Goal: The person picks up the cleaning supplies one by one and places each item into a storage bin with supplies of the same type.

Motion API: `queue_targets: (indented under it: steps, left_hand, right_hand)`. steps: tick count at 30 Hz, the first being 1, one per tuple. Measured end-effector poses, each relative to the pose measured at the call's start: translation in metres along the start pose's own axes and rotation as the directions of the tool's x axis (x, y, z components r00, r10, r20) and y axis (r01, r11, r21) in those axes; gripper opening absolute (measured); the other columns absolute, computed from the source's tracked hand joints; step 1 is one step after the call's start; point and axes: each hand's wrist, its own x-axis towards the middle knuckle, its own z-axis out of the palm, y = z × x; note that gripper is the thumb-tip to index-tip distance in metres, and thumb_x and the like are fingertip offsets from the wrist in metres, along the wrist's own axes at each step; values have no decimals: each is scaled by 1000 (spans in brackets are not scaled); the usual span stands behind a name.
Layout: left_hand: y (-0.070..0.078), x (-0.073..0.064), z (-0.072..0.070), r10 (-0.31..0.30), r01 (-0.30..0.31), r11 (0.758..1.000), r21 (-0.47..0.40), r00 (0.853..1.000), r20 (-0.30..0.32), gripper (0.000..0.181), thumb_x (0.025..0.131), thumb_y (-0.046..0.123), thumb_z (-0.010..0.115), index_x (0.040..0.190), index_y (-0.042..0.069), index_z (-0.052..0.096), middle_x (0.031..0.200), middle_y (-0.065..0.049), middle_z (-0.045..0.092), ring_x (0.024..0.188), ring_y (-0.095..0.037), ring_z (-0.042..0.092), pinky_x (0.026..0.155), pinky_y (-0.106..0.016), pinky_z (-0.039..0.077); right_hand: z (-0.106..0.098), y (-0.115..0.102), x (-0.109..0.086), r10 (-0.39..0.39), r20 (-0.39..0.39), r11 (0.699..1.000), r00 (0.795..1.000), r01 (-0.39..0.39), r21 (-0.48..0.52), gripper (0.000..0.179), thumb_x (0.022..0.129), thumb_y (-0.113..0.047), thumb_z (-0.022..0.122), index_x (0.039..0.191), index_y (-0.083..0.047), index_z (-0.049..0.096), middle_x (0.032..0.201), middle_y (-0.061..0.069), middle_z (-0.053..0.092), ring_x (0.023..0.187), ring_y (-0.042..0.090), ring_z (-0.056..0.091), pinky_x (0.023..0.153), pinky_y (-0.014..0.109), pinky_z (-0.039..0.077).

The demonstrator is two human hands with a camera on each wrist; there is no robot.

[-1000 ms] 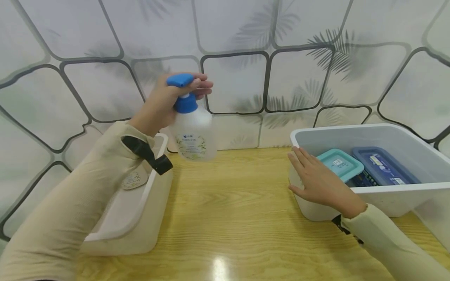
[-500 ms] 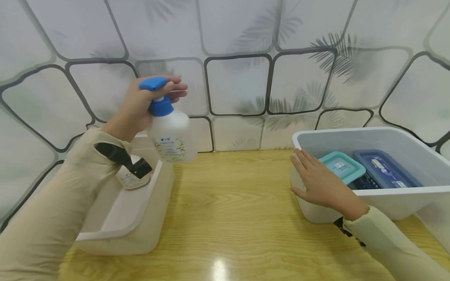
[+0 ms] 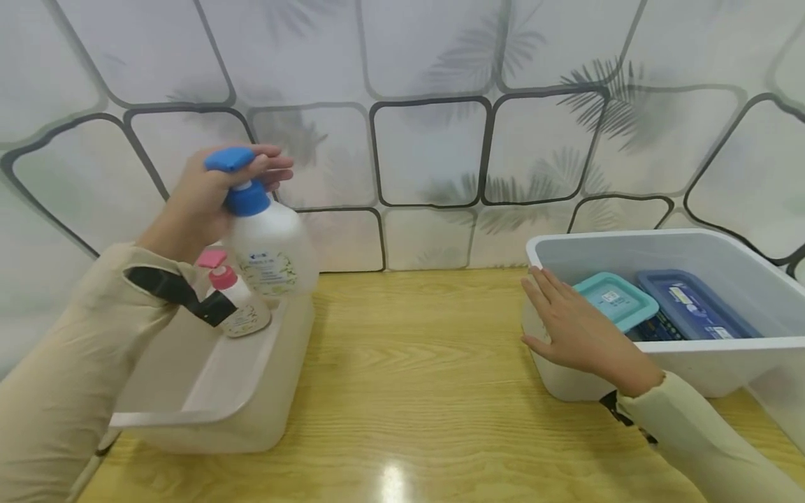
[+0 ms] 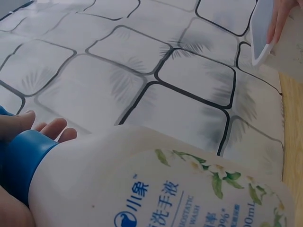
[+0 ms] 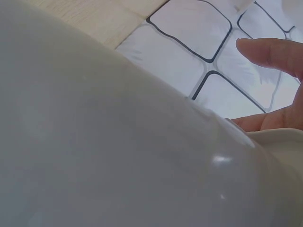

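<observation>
My left hand [image 3: 196, 199] grips a hand wash pump bottle [image 3: 270, 241] around its neck, under the blue pump head. The clear bottle has a flowered label, large in the left wrist view. It is held up, slightly tilted, by the right wall of the left white bin [image 3: 251, 423]. Inside that bin, a smaller bottle with a pink pump [image 3: 244, 318] leans against the wall, partly behind my wrist strap. With straight fingers, my right hand [image 3: 575, 332] rests on the near left corner of the right white bin [image 3: 591, 381].
A teal-lidded box [image 3: 611, 299] and a dark blue-lidded box [image 3: 694, 307] lie in the right bin. Both bins stand on a wooden table [image 3: 402, 363], with its bare wood between them. A patterned wall [image 3: 430, 154] rises behind the table.
My left hand has carried the hand wash bottle leftward, from above the table to the left bin's right wall. The pink-pump bottle has come into fuller view. My right hand keeps its place.
</observation>
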Motion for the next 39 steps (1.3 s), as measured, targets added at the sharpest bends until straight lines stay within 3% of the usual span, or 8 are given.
queue_targets:
  steps: [4,18,30,36,39]
  left_hand:
    - [-2,-3,-12,1,-2,999,-37,1000,-19,26,81,13,72,105,6,68,94,-2,75,90,-14,71,77,-22,57]
    - [-15,-16,-53,16,-16,1000,8,999,-52,18,87,12,66,105,9,68,94,1,75,90,-10,71,76,-19,56]
    - [-32,-24,-66,-25,37,985,168,997,-69,23,86,23,68,108,17,69,97,9,74,93,-3,68,79,-14,54]
    - [-42,-29,-75,-58,72,980,187,995,-82,21,87,25,65,107,19,69,97,11,73,94,-1,67,78,-13,54]
    - [-46,-31,-80,-61,71,978,194,996,-60,19,89,24,63,107,21,69,99,12,73,95,0,67,78,-13,54]
  right_hand:
    - [0,1,-1,1,-3,1000,1000,-1,-7,80,84,-33,66,140,12,31,147,35,26,135,49,28,106,59,33]
    - [1,1,0,0,-2,1000,1000,0,-9,80,84,-33,66,141,11,30,147,35,26,135,49,28,106,60,34]
    - [2,2,-1,-15,-17,1000,1000,15,-19,81,83,-33,67,140,12,31,146,35,27,134,49,29,105,60,35]
    - [2,1,-1,-10,-13,1000,1000,10,-20,80,84,-32,67,140,12,31,147,35,27,134,49,29,105,60,35]
    - [2,1,0,-13,-16,1000,1000,12,-20,80,84,-33,67,140,12,31,147,35,27,134,49,29,105,60,35]
